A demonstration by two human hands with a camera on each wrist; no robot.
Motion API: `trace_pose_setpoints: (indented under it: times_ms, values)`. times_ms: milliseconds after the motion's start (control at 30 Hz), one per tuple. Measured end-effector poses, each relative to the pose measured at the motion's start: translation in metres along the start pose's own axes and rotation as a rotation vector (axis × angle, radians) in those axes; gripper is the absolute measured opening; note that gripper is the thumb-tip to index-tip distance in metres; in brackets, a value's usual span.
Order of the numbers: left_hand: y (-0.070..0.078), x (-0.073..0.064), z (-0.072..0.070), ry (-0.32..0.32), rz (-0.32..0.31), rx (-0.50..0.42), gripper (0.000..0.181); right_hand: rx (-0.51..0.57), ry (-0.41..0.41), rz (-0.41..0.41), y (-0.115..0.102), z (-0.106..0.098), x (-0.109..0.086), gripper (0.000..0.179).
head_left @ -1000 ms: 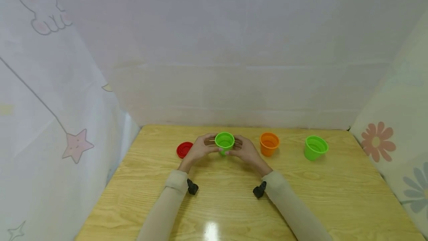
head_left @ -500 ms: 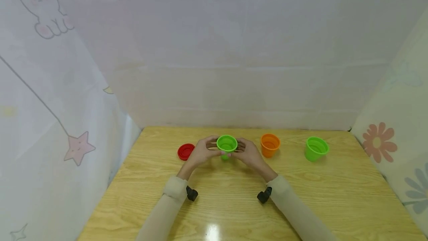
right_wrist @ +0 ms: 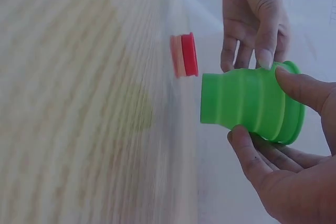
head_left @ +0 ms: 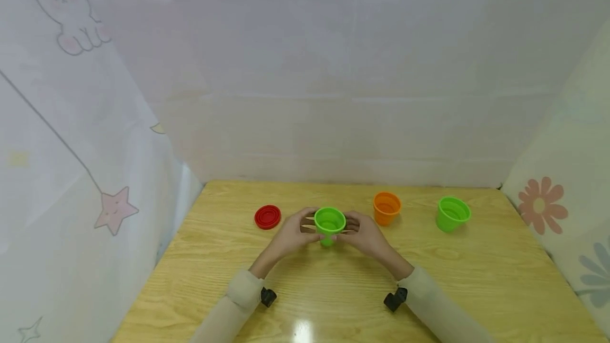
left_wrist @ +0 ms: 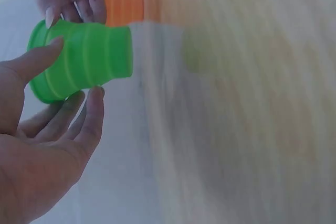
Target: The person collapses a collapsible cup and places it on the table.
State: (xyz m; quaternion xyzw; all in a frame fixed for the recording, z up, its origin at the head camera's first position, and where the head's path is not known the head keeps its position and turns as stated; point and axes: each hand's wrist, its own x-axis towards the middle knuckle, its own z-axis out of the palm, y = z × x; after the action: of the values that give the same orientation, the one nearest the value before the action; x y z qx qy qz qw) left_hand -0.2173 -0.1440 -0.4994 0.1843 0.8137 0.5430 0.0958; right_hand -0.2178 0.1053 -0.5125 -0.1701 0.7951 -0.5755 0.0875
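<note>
Both hands hold a green collapsible cup (head_left: 330,220) between them, extended to full height with its mouth up. My left hand (head_left: 293,234) pinches its left side, thumb on the near wall and fingers behind, as the left wrist view shows on the ribbed green wall (left_wrist: 86,56). From the other side my right hand (head_left: 366,236) pinches it the same way, thumb near the rim in the right wrist view. A gap shows between the cup's base and the wooden table (head_left: 329,300) in both wrist views.
Left of the hands lies a red collapsible cup (head_left: 267,217), folded flat. An orange cup (head_left: 386,208) stands extended to the right, and a second green cup (head_left: 452,214) stands farther right. A pale cloth wall (head_left: 352,120) rises behind the table's back edge.
The hands have brought the green cup nearer to the body and slightly right, uncovering more of the red cup. The other cups stay where they were on the table.
</note>
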Motion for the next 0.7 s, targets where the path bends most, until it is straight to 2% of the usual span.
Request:
trace_pose_setpoints:
  times_ms: [200,333,433,533,700]
  values:
    - [0.002,-0.015,0.012,-0.014,0.024,-0.048,0.067,-0.011,-0.015,0.015,-0.011,0.000,-0.023,0.064]
    - [0.003,-0.025,0.016,-0.019,0.029,0.002,0.068,0.002,-0.042,0.013,-0.012,0.001,-0.034,0.063]
    - [0.004,-0.029,0.017,-0.012,0.037,0.039,0.067,0.022,-0.059,0.013,-0.012,0.002,-0.038,0.062]
    - [0.006,-0.030,0.016,-0.011,0.053,0.048,0.064,0.035,-0.064,0.020,-0.012,0.002,-0.040,0.063]
    - [0.006,-0.031,0.016,-0.025,0.042,0.040,0.062,0.059,-0.072,0.049,-0.012,0.003,-0.041,0.062]
